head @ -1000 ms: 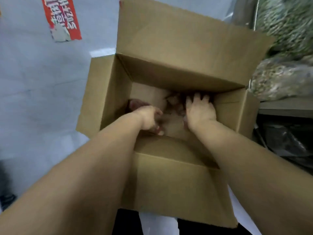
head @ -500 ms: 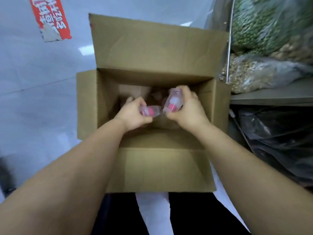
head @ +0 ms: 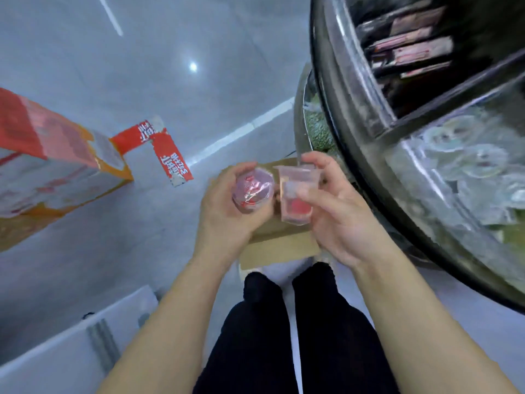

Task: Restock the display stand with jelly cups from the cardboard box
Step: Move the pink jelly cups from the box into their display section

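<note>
Grey shop floor (head: 85,237). Left hand (head: 227,214) grips one jelly cup (head: 252,191), right hand (head: 335,211) pinches another cup (head: 295,197), both above the cardboard box (head: 278,248). Display stand (head: 369,137) at 3 o'clock holds cups already; these two not yet placed.

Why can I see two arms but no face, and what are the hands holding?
The camera sits on the person's head and looks down, so you see their own arms and dark-trousered legs. The left hand holds a jelly cup with its foil lid facing us. The right hand holds a second jelly cup, clear with red jelly inside. Below the hands, on the grey floor, is the cardboard box. On the right is the round display stand, with more sealed cups inside.
</note>
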`<state>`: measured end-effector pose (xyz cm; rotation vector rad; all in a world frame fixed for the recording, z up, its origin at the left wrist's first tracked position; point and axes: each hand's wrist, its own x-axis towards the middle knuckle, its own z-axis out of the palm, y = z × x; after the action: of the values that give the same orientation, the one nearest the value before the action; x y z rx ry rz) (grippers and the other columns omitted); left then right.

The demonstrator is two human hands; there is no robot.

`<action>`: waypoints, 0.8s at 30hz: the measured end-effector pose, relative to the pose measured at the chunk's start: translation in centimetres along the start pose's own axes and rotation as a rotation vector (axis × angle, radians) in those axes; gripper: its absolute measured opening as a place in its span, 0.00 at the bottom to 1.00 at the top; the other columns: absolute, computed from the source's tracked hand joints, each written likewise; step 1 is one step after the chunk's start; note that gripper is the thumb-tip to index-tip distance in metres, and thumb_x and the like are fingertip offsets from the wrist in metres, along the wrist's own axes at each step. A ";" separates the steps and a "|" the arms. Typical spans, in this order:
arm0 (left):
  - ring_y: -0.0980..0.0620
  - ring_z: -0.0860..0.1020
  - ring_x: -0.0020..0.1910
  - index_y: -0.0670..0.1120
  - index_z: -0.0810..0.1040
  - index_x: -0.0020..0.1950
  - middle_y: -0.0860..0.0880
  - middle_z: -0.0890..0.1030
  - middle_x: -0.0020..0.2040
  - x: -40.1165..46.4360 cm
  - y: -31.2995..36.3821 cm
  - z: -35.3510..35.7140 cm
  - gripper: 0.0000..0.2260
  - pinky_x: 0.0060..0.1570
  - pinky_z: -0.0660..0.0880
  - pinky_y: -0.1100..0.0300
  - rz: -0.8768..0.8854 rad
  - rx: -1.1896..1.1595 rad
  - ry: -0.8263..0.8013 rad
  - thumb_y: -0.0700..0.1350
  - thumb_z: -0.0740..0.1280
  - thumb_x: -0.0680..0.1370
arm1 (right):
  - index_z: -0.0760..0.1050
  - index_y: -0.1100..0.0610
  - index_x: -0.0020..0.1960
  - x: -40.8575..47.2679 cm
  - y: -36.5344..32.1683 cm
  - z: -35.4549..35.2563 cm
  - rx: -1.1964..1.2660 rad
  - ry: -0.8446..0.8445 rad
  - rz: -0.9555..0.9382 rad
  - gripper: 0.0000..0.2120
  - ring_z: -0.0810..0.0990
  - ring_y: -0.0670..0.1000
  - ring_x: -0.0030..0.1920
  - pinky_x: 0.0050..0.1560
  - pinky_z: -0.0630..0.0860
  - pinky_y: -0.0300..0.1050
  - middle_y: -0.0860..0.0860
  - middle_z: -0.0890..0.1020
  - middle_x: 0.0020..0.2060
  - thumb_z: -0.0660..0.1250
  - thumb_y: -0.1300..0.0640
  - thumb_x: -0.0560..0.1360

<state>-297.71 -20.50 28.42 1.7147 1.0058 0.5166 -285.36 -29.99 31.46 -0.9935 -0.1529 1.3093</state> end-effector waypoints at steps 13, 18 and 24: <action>0.65 0.78 0.44 0.61 0.68 0.59 0.63 0.79 0.46 -1.8 24.0 8.0 0.29 0.44 0.71 0.76 0.383 -0.292 -0.393 0.42 0.75 0.64 | 0.66 0.45 0.64 -17.2 -18.5 -2.3 -0.779 0.360 -0.562 0.34 0.79 0.39 0.45 0.47 0.72 0.27 0.45 0.80 0.45 0.74 0.64 0.64; 0.67 0.77 0.47 0.55 0.65 0.60 0.69 0.77 0.47 -2.4 29.3 14.3 0.27 0.47 0.71 0.75 0.423 -0.386 -0.569 0.39 0.71 0.67 | 0.73 0.46 0.52 -21.7 -23.3 -5.6 -0.790 0.478 -0.598 0.23 0.79 0.37 0.45 0.46 0.72 0.28 0.40 0.81 0.44 0.76 0.58 0.61; 0.57 0.76 0.60 0.60 0.69 0.64 0.58 0.76 0.61 -1.1 35.0 19.6 0.28 0.61 0.72 0.59 0.544 -0.279 -0.667 0.49 0.73 0.66 | 0.68 0.38 0.60 -24.3 -29.6 -10.4 -0.750 0.539 -0.673 0.28 0.78 0.37 0.50 0.47 0.74 0.29 0.39 0.77 0.52 0.71 0.58 0.66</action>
<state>-270.67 -36.34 53.45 1.7154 -0.0147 0.3559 -264.97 -53.99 55.64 -1.7029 -0.5338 0.3156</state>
